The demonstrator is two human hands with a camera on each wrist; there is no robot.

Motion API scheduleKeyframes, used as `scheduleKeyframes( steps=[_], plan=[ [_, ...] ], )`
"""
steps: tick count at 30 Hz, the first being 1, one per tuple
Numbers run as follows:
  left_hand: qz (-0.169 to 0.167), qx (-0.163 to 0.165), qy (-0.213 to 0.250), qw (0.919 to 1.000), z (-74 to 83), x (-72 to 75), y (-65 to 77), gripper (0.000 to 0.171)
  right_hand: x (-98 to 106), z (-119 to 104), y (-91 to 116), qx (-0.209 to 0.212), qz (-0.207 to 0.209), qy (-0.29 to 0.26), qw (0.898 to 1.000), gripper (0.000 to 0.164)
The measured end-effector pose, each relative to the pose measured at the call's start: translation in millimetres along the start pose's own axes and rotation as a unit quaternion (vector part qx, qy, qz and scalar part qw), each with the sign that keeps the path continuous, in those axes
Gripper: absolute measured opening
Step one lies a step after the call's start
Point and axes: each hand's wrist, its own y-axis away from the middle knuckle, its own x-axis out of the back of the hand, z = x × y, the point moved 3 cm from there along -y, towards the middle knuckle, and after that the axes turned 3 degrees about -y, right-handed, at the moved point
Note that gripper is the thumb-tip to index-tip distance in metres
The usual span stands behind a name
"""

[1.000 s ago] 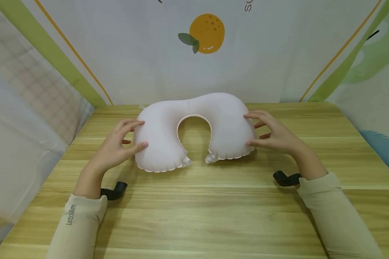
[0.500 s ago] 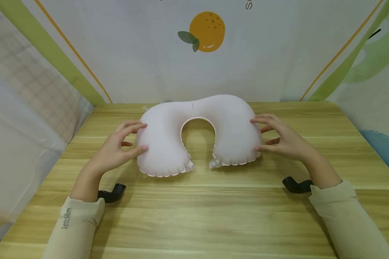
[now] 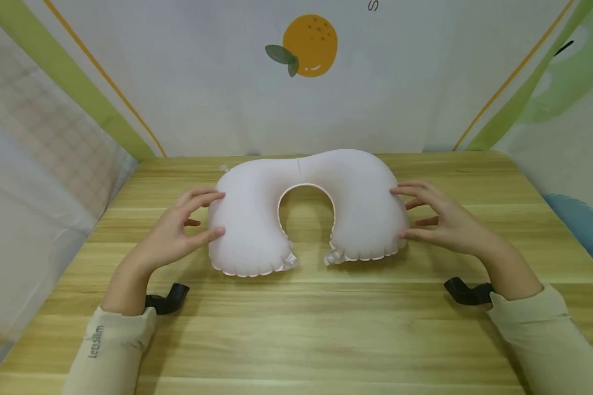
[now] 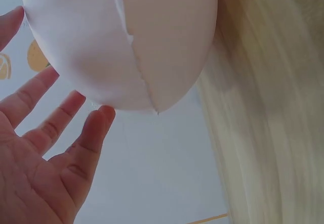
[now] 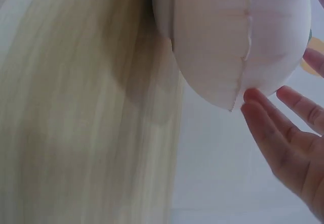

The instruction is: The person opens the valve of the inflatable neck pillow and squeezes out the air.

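Note:
A pale pinkish-white, inflated U-shaped neck pillow is at mid-table in the head view, its opening facing me. Its two ends have scalloped edges and small clear tabs. At its left side, my left hand touches it with thumb and fingertips spread apart. My right hand does likewise on the right side, fingers extended. The wrist views show fingertips of the left hand and the right hand against the pillow's rounded, seamed sides. Whether its underside meets the table cannot be told.
The wood-grain table extends in front of the pillow. Behind it hangs a pale cloth printed with an orange. Black curved pieces stick out at both wrists, beside the beige sleeves.
The pillow has come slightly nearer to me and to the right, looking larger. Both hands stay at its sides, the right hand shifting rightward and toward me.

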Motion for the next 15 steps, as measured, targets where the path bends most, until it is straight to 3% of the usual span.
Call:
scheduleKeyframes(
  steps=[8, 15],
  plan=[
    [-0.01, 0.009, 0.018, 0.9997, -2.8, 8.2, -6.6, 0.055, 5.9, 9.8, -11.6, -0.023, 0.007, -0.007, 1.0, 0.063],
    [-0.01, 0.027, 0.02, 0.9994, -6.8, 16.9, -15.2, 0.057, 13.4, 21.2, -32.4, -0.032, -0.002, -0.043, 0.999, 0.059]
  ],
)
